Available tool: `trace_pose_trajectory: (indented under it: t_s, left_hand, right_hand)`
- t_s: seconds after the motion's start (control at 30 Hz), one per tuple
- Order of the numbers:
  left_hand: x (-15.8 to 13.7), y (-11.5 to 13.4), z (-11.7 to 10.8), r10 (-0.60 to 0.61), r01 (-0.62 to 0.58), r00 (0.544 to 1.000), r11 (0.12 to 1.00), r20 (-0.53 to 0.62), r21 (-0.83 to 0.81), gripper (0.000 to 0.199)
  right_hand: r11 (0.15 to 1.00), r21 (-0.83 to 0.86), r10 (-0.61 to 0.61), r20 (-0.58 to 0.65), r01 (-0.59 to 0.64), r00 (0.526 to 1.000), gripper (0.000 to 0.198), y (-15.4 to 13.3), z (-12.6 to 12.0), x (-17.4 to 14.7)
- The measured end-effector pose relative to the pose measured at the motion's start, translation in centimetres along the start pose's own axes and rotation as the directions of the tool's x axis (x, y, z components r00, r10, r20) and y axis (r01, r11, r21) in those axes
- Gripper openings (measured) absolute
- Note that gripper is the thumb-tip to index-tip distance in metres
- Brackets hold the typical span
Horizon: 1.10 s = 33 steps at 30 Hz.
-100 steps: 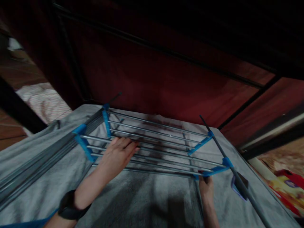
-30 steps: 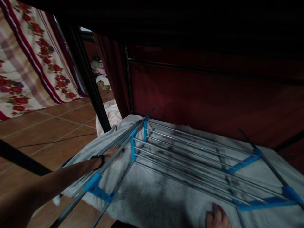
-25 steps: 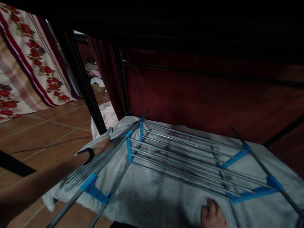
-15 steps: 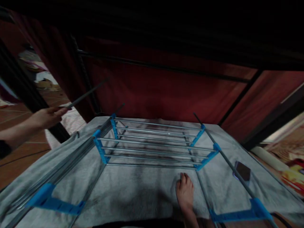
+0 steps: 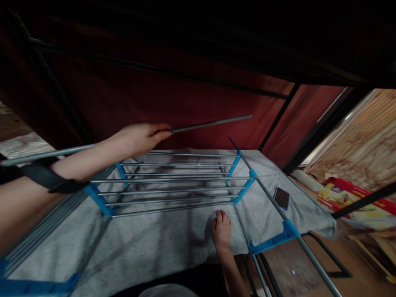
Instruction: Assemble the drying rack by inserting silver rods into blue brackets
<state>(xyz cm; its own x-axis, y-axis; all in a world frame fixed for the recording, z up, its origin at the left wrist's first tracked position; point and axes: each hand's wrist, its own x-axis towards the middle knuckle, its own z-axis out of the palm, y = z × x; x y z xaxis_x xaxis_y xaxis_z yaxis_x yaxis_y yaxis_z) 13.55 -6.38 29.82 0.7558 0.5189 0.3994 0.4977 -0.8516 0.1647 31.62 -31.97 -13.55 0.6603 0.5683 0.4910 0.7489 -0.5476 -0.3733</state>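
My left hand (image 5: 148, 134) is closed around a thin grey metal rod (image 5: 213, 123). The rod points to the right above the rack, and its other end passes behind my forearm to the left edge. Below it lies a rack of metal bars with blue plastic brackets (image 5: 274, 240), several crossbars (image 5: 173, 190) set between its sides. My right hand (image 5: 221, 233) rests on the grey blanket (image 5: 154, 243) just in front of the nearest crossbar, fingers loosely bent and apart from the bars. More loose-looking rods (image 5: 40, 227) run along the left side, partly hidden by my left arm.
A phone (image 5: 281, 199) lies on the blanket beyond the right side rail. Dark posts and a red curtain (image 5: 185, 103) stand behind. On the right are a white roll (image 5: 306, 180), a red and yellow package (image 5: 349, 198) and a dark bent tube frame (image 5: 331, 255).
My left hand has swung the rod from the far left to the right, over the rack. The view has turned right. My right hand stays on the blanket.
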Motion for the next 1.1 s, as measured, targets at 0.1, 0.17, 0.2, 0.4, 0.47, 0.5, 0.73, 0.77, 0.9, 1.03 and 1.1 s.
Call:
trace_pose_trajectory:
  t_s: [0.1,0.17,0.2,0.4,0.47,0.5,0.73,0.77,0.9,1.03,1.1]
  left_hand:
    - [0.4,4.4,1.2,0.008,-0.011,0.996,0.999,0.093,0.032,0.035]
    - [-0.2,6.6,1.7,0.026,-0.025,0.996,1.000,0.089,-0.014,0.031]
    - [-0.8,7.5,2.0,0.044,-0.040,0.997,0.998,0.071,-0.054,0.031]
    - [-6.9,11.0,5.7,-0.069,0.077,0.993,0.994,0.100,-0.082,0.025]
    - [-8.8,11.4,7.4,-0.135,0.145,0.976,0.988,0.173,-0.044,0.021]
    - [-9.6,11.4,8.2,-0.151,0.160,0.967,0.987,0.204,-0.026,0.023]
    - [-13.2,9.2,12.2,-0.252,0.230,0.938,0.966,0.240,0.114,0.056]
    - [-13.7,8.9,12.8,-0.260,0.237,0.928,0.965,0.267,0.115,0.057]
    - [-16.2,8.2,16.2,-0.246,0.240,0.863,0.968,0.442,0.069,0.058]
    - [-18.6,6.9,20.4,-0.233,0.262,0.818,0.965,0.526,0.019,0.053]
    - [-19.6,5.7,22.2,-0.233,0.269,0.786,0.963,0.573,0.022,0.049]
  right_hand:
    - [0.999,0.031,0.016,-0.004,-0.016,1.000,0.044,-0.1,-0.1,0.0]
    - [0.997,0.066,0.029,-0.011,-0.028,1.000,0.044,-0.1,-0.1,0.0]
    - [0.995,0.089,0.035,-0.013,-0.034,0.999,0.044,-0.1,-0.1,0.0]
    - [0.944,0.320,0.091,-0.014,-0.081,0.996,0.042,0.5,-0.4,0.3]
    - [0.889,0.443,0.134,-0.015,-0.114,0.991,0.042,0.8,-0.8,0.8]
    - [0.855,0.497,0.176,-0.017,-0.145,0.984,0.042,1.0,-1.1,1.1]
    - [0.615,0.712,0.543,-0.071,-0.338,0.837,0.054,3.4,-3.7,5.2]
    - [0.580,0.738,0.575,-0.070,-0.345,0.815,0.053,3.9,-3.8,5.9]
    - [0.378,0.848,0.682,0.017,-0.372,0.731,0.044,5.5,-3.5,7.3]
    - [0.199,0.894,0.719,0.145,-0.401,0.680,0.048,6.8,-3.4,6.4]
    - [0.135,0.892,0.710,0.216,-0.430,0.670,0.049,7.4,-3.8,5.7]
